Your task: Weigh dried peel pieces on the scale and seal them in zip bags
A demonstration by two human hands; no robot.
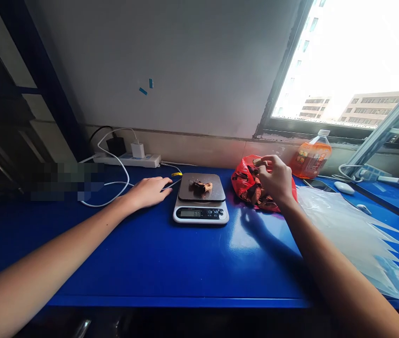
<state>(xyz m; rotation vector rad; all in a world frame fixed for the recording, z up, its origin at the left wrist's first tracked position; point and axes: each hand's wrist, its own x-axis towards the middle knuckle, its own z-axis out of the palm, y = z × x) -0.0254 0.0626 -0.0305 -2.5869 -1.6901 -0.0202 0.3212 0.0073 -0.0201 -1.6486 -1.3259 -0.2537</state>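
Observation:
A white kitchen scale [200, 215] stands on the blue table, its display reading what looks like 6.6. On its metal plate lies a small heap of dried brown pieces [202, 187], like bark or dried herb. My left hand [150, 191] rests on the table just left of the scale, fingers stretched out and holding nothing. Above an open red plastic bag [243, 168] my right hand [275, 176] is closed in a pinch on a small dried piece [256, 162]. More reddish-brown dried pieces [258, 195] fill the bag, partly hidden by this hand.
Behind my left hand sits a power strip [129, 160] with chargers and a looping white cable [126, 171]. An orange drink bottle [312, 157] stands behind the bag. Clear plastic bags [340, 230] are fanned out at the right, near a white mouse [344, 188].

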